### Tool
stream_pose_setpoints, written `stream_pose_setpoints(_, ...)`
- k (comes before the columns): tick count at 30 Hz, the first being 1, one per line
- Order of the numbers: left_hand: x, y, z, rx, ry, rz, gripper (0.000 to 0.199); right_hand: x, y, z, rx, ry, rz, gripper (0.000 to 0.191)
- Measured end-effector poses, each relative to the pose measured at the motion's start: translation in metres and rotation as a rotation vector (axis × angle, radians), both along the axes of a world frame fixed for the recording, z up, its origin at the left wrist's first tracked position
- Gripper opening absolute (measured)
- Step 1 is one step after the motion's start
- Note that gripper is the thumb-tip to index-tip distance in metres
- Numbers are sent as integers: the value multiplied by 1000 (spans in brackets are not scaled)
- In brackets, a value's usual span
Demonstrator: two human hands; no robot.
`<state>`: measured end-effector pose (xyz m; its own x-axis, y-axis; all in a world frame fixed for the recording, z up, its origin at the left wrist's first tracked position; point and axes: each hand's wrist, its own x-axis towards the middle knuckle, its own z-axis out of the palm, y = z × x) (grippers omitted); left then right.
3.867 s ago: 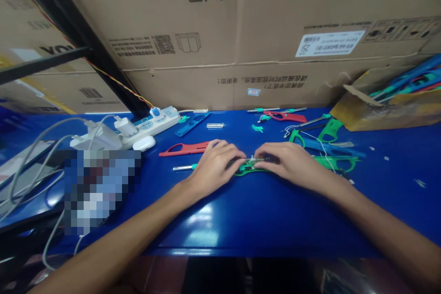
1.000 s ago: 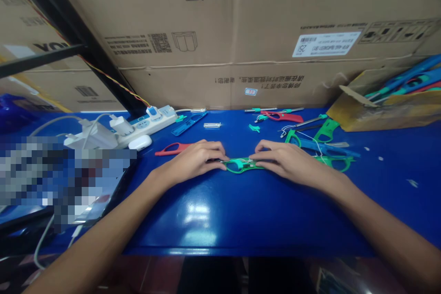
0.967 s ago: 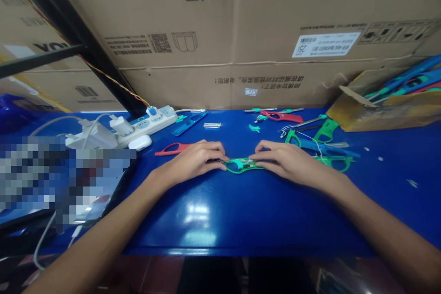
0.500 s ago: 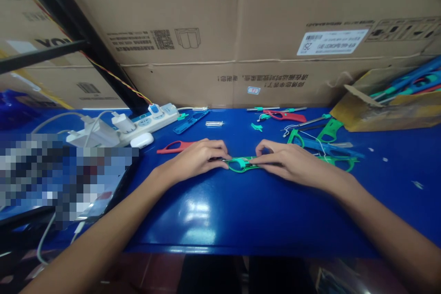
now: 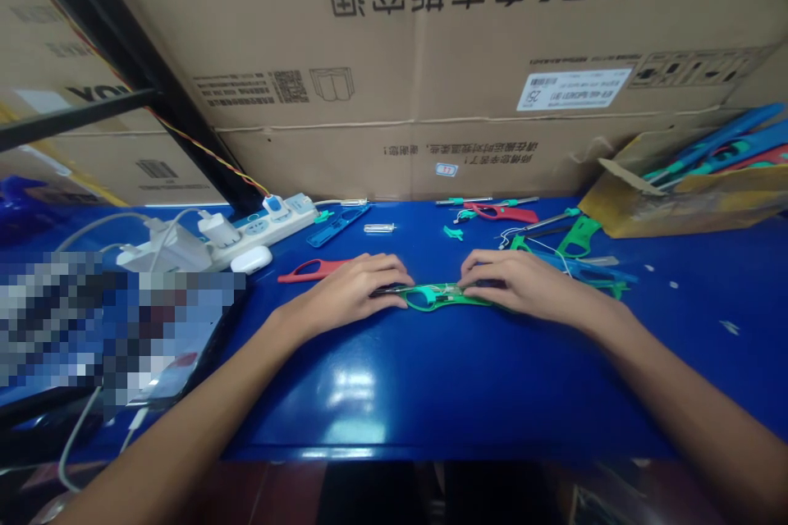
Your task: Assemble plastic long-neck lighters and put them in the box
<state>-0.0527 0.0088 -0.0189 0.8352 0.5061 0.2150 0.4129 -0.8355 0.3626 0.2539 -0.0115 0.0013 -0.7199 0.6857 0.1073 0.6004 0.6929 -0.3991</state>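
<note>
A green utility-lighter casing (image 5: 424, 305) lies flat between my hands, with a teal trigger (image 5: 429, 295) and small inner parts in its opening. My left hand (image 5: 363, 287) is closed at its left end, thumb and fingers pinching the dark metal tube there. My right hand (image 5: 517, 283) is closed over the handle end, fingertips pressed at the inner parts; the palm hides the rest of that end. Behind my left hand lies a red casing (image 5: 308, 270). A clear lighter tank (image 5: 379, 228) rests farther back, and a loose teal trigger (image 5: 454, 233) is to its right.
At the back right, a cardboard box (image 5: 677, 205) holds several blue and red lighters. Green and blue casings (image 5: 591, 267) with wires lie beside my right hand. A power strip (image 5: 264, 230) with chargers and a screen device (image 5: 178, 344) stand left. A large carton (image 5: 369, 156) walls the back.
My left fingers have shifted and now show the dark tube between them. My right fingertips have pulled back slightly to the right, showing more inner parts. The view has tilted slightly up.
</note>
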Motion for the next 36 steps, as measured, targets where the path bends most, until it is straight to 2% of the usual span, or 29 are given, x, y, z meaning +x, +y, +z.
stream_pose_setpoints(6, 0, 0, 2, 5, -5, 0, 25, -3, -3, -1, 81, 44, -48, 35)
stream_pose_setpoints(9, 1, 1, 1, 1, -7, 2, 25, -8, -7, -3, 114, 55, -28, 38)
stream_pose_setpoints(20, 4, 2, 0, -77, -69, -13, 21, -21, -12, -7, 66, -73, -13, 37)
stream_pose_setpoints(31, 8, 2, -2, 50, -4, 41, 23, -18, -8, -10, 101, -68, -44, 44)
stream_pose_setpoints(36, 8, -1, -1, 68, 18, 81, 32, -9, 0, -13, 242, 32, -99, 58)
